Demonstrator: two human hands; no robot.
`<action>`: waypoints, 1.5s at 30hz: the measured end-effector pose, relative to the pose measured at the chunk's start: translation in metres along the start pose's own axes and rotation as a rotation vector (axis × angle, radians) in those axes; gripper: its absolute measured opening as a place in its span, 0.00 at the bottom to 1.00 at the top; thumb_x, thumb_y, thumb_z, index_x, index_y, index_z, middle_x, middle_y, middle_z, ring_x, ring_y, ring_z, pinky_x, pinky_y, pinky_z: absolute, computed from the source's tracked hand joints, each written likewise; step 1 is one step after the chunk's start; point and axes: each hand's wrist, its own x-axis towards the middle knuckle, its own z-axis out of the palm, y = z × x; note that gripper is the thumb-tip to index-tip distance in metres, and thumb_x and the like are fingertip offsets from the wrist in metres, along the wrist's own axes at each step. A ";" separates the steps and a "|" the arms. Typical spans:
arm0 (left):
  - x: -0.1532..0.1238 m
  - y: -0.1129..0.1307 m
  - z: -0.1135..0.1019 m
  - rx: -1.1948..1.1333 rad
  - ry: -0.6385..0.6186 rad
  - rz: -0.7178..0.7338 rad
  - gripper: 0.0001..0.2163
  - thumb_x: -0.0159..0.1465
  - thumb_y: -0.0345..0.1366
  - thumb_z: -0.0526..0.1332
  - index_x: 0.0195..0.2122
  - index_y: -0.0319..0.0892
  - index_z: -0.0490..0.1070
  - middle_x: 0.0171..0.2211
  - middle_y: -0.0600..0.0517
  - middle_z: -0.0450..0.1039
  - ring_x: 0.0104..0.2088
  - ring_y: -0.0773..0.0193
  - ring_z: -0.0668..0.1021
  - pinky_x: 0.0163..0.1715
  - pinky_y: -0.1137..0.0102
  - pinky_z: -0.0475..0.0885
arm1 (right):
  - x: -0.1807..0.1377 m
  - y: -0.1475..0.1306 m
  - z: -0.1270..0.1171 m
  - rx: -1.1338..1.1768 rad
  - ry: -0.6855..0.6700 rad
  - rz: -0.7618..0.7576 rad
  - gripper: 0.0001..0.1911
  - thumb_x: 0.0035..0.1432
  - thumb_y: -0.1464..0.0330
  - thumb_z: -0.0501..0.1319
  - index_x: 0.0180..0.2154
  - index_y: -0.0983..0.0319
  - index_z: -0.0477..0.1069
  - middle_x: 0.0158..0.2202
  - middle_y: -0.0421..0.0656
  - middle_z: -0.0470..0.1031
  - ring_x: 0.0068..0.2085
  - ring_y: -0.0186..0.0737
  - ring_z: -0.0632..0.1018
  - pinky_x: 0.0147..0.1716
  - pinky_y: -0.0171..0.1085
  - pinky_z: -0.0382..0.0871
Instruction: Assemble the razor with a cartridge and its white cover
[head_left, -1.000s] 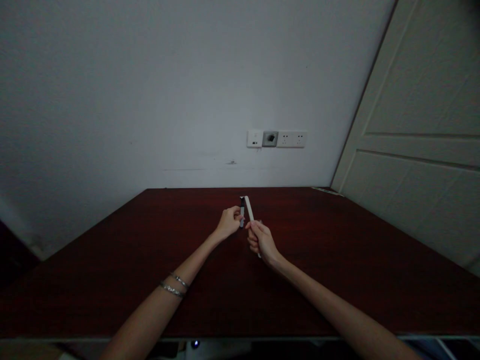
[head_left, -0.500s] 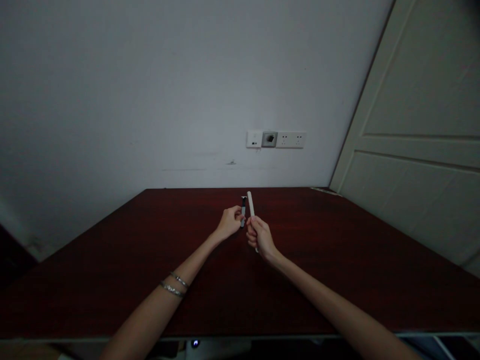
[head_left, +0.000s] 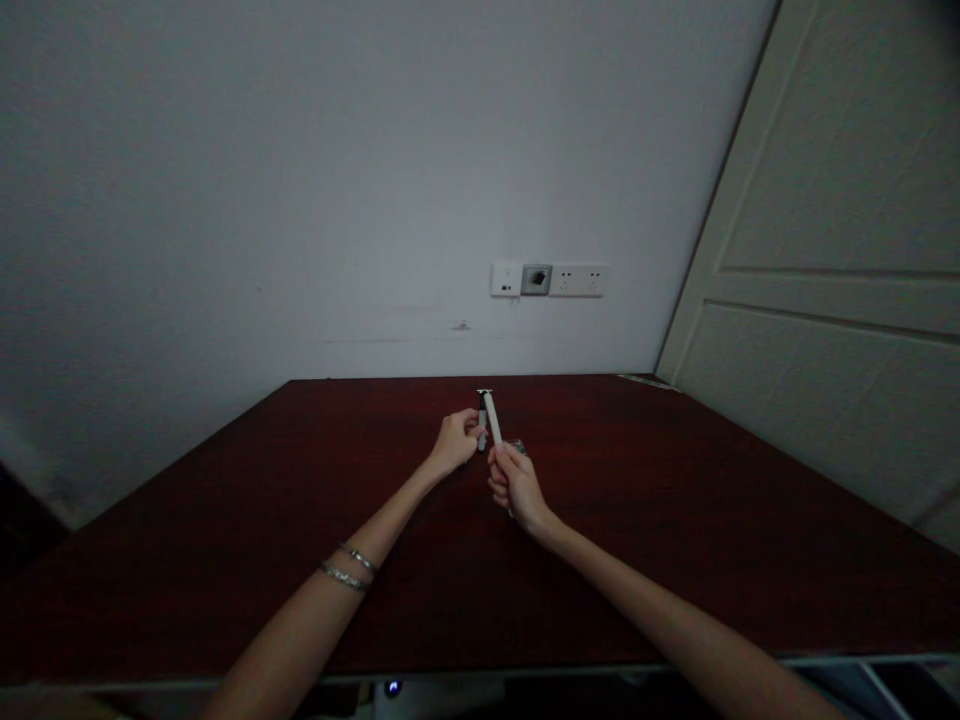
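Both my hands are raised over a dark red wooden table [head_left: 675, 560] near its far middle. My left hand [head_left: 454, 443] pinches a small dark tool with a metal crossbar at its top [head_left: 481, 412]; what it is I cannot make out. My right hand [head_left: 513, 484] is wrapped round a slim white stick-like object [head_left: 493, 420] that points upward and leans against the dark tool. The two objects touch near their tops. Two thin bracelets [head_left: 349, 568] sit on my left forearm.
A white wall rises behind the table with a row of sockets and a switch [head_left: 550, 279]. A pale panelled door [head_left: 832, 270] stands at the right. The table's near edge runs along the bottom of the view.
The white object has tilted leftward and now rests against the dark tool, after standing apart from it half a second ago. Both hands stay in nearly the same place.
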 end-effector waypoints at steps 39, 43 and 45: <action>0.000 0.002 0.000 0.036 0.002 0.044 0.08 0.53 0.23 0.54 0.30 0.36 0.71 0.29 0.49 0.75 0.30 0.65 0.76 0.32 0.73 0.68 | 0.002 0.005 0.001 -0.038 -0.004 -0.050 0.20 0.46 0.51 0.59 0.26 0.60 0.56 0.13 0.27 0.50 0.12 0.21 0.49 0.09 0.24 0.38; 0.000 0.002 0.000 0.043 0.003 0.058 0.07 0.53 0.24 0.54 0.29 0.36 0.71 0.27 0.50 0.74 0.28 0.66 0.75 0.30 0.74 0.68 | 0.001 0.004 0.002 -0.052 0.013 -0.043 0.21 0.45 0.51 0.59 0.25 0.60 0.56 0.13 0.27 0.50 0.11 0.22 0.49 0.09 0.24 0.38; 0.000 0.002 -0.001 0.038 0.017 0.053 0.07 0.53 0.24 0.55 0.29 0.36 0.71 0.27 0.50 0.74 0.28 0.66 0.75 0.30 0.74 0.68 | 0.001 0.004 0.002 -0.051 0.006 -0.034 0.21 0.45 0.50 0.60 0.25 0.60 0.56 0.13 0.27 0.50 0.11 0.22 0.49 0.09 0.24 0.38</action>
